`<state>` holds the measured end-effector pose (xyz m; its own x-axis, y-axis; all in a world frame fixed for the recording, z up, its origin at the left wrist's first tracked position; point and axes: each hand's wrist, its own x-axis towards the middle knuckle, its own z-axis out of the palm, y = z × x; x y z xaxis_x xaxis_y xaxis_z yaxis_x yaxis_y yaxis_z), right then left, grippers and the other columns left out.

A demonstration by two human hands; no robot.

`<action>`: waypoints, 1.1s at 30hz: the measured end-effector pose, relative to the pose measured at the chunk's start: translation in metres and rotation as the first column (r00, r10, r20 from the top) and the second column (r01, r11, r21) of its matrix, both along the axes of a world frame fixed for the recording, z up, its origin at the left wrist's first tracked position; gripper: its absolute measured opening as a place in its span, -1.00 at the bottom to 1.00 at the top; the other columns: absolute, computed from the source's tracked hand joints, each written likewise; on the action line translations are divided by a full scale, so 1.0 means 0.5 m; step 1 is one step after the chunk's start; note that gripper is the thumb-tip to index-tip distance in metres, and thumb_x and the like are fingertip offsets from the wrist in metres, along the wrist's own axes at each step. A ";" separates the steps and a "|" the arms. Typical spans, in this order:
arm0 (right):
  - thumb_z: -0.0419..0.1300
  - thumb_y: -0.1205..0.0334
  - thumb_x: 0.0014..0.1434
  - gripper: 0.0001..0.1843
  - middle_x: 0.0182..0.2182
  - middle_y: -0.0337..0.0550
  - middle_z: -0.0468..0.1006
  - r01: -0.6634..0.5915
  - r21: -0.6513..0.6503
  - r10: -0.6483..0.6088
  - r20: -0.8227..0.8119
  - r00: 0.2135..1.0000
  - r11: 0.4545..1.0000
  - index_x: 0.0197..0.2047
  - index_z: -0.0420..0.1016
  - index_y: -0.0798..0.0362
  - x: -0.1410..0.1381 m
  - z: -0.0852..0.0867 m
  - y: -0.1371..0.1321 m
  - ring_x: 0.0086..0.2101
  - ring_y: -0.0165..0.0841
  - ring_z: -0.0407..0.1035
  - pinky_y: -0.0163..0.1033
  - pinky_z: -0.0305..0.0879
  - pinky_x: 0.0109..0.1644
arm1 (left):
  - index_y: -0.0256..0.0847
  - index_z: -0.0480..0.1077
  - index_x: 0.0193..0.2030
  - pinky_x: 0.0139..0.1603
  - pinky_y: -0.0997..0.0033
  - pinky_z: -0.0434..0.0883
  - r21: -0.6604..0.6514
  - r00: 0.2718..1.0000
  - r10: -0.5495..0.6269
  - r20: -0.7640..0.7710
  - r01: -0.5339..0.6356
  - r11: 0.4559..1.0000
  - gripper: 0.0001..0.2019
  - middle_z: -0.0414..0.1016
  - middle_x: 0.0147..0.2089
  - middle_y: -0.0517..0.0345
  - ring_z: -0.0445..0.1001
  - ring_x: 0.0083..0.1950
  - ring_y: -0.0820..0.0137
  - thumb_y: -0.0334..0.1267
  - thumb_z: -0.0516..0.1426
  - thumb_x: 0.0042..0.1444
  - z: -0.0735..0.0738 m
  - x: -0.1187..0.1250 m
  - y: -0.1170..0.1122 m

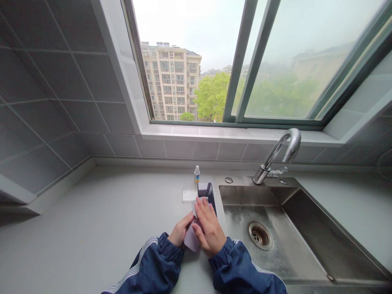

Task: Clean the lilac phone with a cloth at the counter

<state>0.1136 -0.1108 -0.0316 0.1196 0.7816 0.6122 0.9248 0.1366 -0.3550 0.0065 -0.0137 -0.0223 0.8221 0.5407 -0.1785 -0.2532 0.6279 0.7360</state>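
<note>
My left hand (180, 232) is closed around the left edge of a pale purple phone (191, 240), or a phone-shaped slab, held tilted over the counter. Across its upper part lies my right hand (210, 226), fingers stretched out and close together, pressing on a white cloth or wipe (194, 209). Most of that cloth is hidden under the fingers. Just beyond my hands, a dark glossy flat device (206, 189) rests on the counter, partly covered by the right hand. To its left sit a shallow clear-white case (189, 194) and a small white-capped bottle (197, 174) standing upright.
On the right, a steel sink (245, 194) with a drain (260, 236) is set into the pale counter (101, 228). A chrome faucet (277, 153) arches over its back edge. Behind the counter are grey tiles and a sliding window (241, 61).
</note>
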 end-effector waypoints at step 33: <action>-0.03 0.35 0.36 -0.33 0.39 0.02 0.20 -0.004 0.050 0.001 0.054 0.999 0.999 0.50 -0.05 0.06 0.012 0.019 -0.002 0.41 -0.10 -0.02 0.22 0.14 0.38 | -0.15 0.48 0.19 0.11 0.29 0.48 -0.182 0.978 -0.195 0.076 0.206 0.961 -0.51 0.64 -0.02 0.01 0.63 -0.10 0.27 0.08 0.13 0.25 -0.006 -0.006 0.016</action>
<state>0.1197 -0.1119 -0.0222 0.0834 0.7499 0.6563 0.9419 0.1557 -0.2975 0.0036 -0.0055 -0.0253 0.9220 0.3245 -0.2113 -0.1454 0.7959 0.5878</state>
